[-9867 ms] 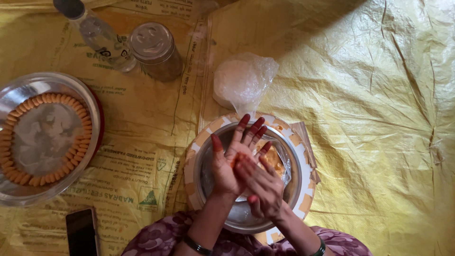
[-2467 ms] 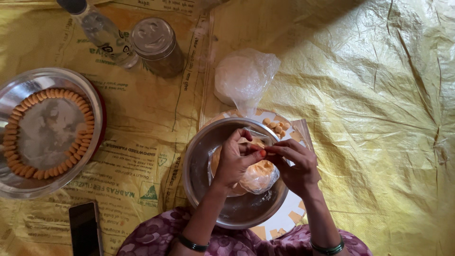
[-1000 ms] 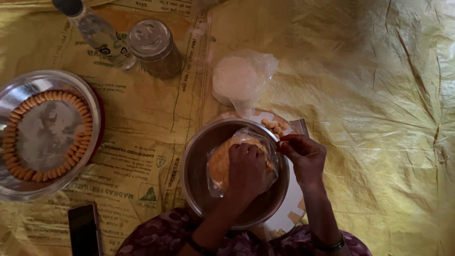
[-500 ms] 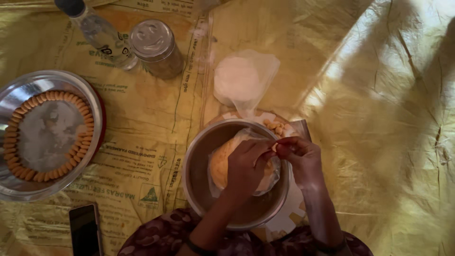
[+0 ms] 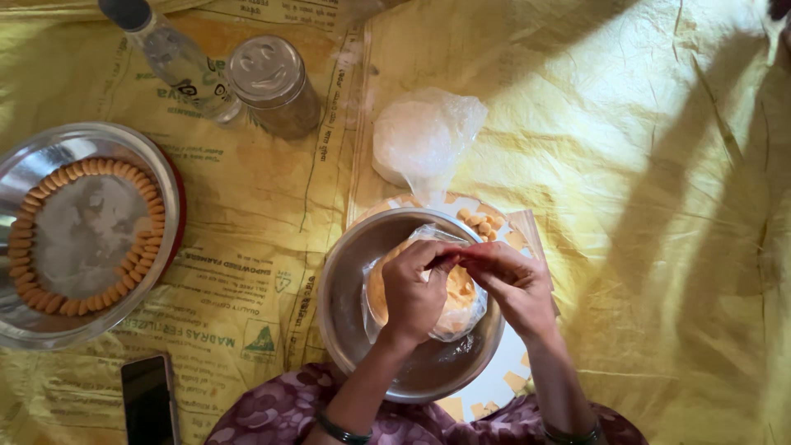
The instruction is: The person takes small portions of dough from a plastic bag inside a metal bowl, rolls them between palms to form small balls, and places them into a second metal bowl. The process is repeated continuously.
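Observation:
A steel bowl (image 5: 350,280) sits in front of me on a patterned plate (image 5: 494,383). Inside it lies a clear plastic bag of orange dough (image 5: 457,297). My left hand (image 5: 416,292) rests on top of the bag and pinches its upper edge. My right hand (image 5: 515,284) meets it from the right, fingertips closed on the same edge of plastic. Both thumbs and fingers touch near the bag's mouth. Most of the dough is hidden under my left hand.
A large steel plate (image 5: 169,189) ringed with small shaped dough pieces lies at the left. A clear bottle (image 5: 177,58) and a lidded jar (image 5: 272,82) stand at the back. A knotted white bag (image 5: 424,140) sits behind the bowl. A phone (image 5: 148,400) lies at the lower left.
My left hand has shifted from pressing flat on the bag to pinching its top edge beside my right hand. A broad shadow has moved across the cloth on the right.

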